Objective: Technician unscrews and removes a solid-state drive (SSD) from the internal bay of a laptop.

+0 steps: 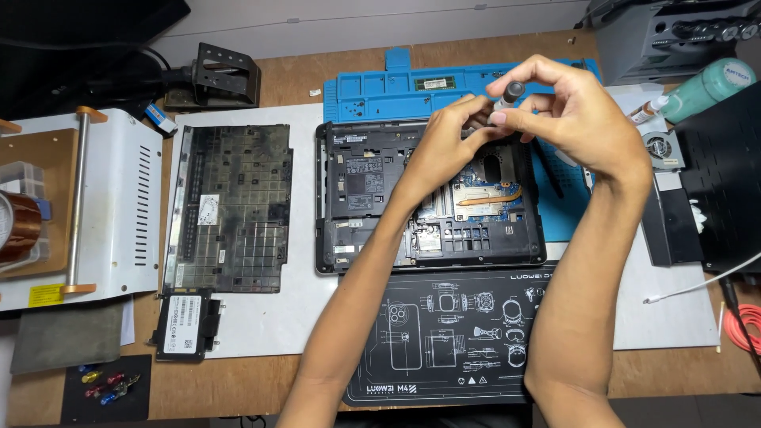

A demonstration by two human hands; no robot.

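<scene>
Wooden workbench crowded with repair gear

The brown wooden bench (261,388) carries a white mat (301,309) under a detached laptop base cover (230,208) and a small hard drive (187,322), a black printed mat (460,337) (line drawings on it), a blue silicone mat (380,91) beneath the opened laptop (380,198), a white machine (119,206) at the left edge, and a black metal bracket (226,73) near the back.
</scene>
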